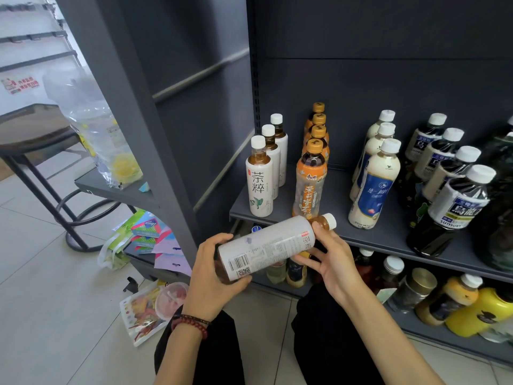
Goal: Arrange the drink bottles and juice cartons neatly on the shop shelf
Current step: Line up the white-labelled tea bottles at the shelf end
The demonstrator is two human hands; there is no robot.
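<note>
- Head view: I see the white-label tea bottle [266, 247] lying almost level, cap to the right, in front of the shelf [336, 195] edge.
- Left hand [212, 273]: fingers curled round the bottle's base.
- Right hand [331, 263]: fingers curled round its neck end.
- Three matching bottles [261, 187] stand in a row at the shelf's left, orange-capped bottles [310, 184] just beside them.

A white-labelled tea bottle [266, 245] with a white cap lies nearly on its side just in front of the grey shelf [336, 198], cap to the right and barcode facing up. The left hand [211, 273] grips its base and the right hand [330, 262] its neck. Four near-to-far rows stand upright on the shelf: three matching white tea bottles [259, 187] at the left, then four orange-capped bottles [309, 184], three cream bottles [373, 187] and four dark bottles [455, 207].
</note>
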